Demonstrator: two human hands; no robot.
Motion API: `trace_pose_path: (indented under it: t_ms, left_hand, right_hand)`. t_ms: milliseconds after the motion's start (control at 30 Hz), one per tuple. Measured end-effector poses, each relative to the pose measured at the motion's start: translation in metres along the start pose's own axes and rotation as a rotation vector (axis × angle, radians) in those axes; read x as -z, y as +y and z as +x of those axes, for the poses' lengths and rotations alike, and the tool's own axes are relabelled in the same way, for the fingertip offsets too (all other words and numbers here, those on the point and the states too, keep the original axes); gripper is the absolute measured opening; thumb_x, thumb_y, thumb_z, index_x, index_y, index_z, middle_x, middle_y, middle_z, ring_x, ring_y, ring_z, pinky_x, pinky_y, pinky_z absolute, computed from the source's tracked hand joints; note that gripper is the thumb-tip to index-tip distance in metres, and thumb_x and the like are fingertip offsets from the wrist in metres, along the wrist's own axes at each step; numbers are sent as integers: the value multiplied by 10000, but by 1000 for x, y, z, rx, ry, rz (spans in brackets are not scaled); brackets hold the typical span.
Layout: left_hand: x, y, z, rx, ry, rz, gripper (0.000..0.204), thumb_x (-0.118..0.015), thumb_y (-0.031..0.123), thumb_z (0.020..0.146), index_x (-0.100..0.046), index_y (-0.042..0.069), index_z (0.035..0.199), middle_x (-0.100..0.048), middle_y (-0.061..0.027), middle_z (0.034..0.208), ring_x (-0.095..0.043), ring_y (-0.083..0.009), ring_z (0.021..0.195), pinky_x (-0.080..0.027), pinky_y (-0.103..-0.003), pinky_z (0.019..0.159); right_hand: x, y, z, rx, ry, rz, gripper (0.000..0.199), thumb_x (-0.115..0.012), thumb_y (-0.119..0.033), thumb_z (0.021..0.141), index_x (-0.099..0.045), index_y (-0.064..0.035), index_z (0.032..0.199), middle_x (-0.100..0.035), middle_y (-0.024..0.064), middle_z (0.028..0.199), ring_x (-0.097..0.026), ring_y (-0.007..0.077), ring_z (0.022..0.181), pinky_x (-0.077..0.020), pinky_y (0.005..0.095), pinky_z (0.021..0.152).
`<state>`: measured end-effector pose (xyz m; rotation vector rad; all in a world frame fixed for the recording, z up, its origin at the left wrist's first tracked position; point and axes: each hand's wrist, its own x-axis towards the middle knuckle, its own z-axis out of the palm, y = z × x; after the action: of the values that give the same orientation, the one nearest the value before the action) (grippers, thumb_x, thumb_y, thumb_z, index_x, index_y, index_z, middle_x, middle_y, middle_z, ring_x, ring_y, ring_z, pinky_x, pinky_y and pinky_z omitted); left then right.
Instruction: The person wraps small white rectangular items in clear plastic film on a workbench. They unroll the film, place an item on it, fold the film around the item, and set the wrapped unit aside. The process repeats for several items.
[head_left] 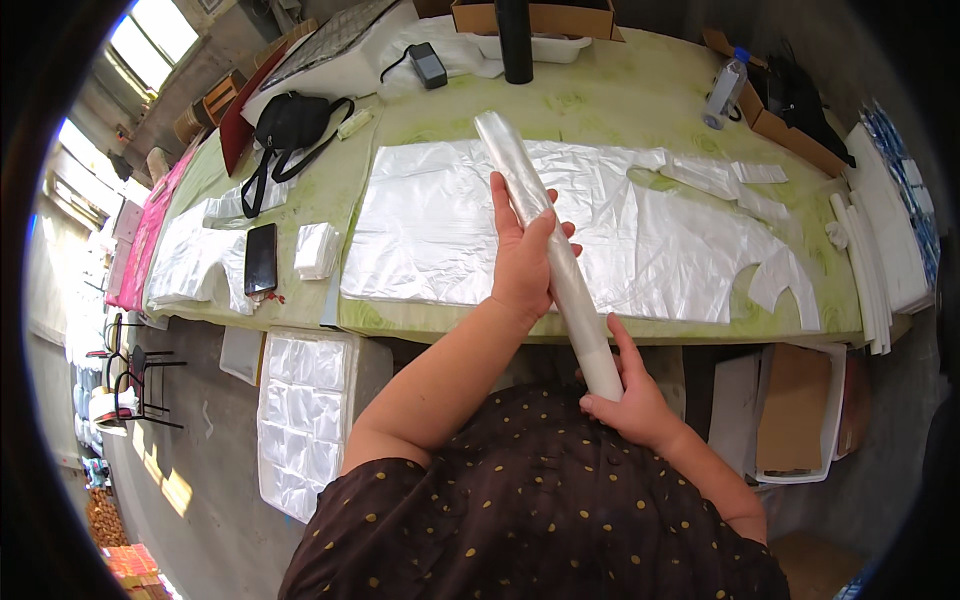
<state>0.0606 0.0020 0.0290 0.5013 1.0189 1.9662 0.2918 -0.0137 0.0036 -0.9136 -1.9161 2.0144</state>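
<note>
Head view, both hands, left hand, right hand, gripping rolled clear plastic

We count what lies on and about the green table.
Two hands, one rolled clear plastic tube, one black phone, one black bag, one water bottle, one dark upright cylinder, and two open cardboard boxes.

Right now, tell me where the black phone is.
In the head view the black phone lies at the table's left end, between a folded white stack and plastic sheets, below the black bag.
</note>
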Motion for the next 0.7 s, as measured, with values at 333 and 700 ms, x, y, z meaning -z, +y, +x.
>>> trace_pose_path:
  t_ms: [333, 700]
  left_hand:
    - [5, 7, 33, -62, 121, 160, 890, -540, 75, 1016, 34, 320, 1650, -416, -142, 1474, -620, -283, 1130, -584, -438, 879]
    - [88, 82, 94, 252, -203, 339, 847, -680, 267, 948, -199, 194, 1641, -240, -117, 1662, -447, -337, 1389, -441, -558, 1085]
  right_hand:
    - [6, 6, -12, 195, 123, -363, 940, -720, -95, 828, -243, -125, 1638, -580, 240, 1418, -611, 337, 1266, -481, 370, 1040]
    - [21, 14, -33, 131, 132, -370, 922, -714, -77, 820, -270, -107, 1628, -565, 218, 1451, -611, 326, 1273, -481, 361, 1040]
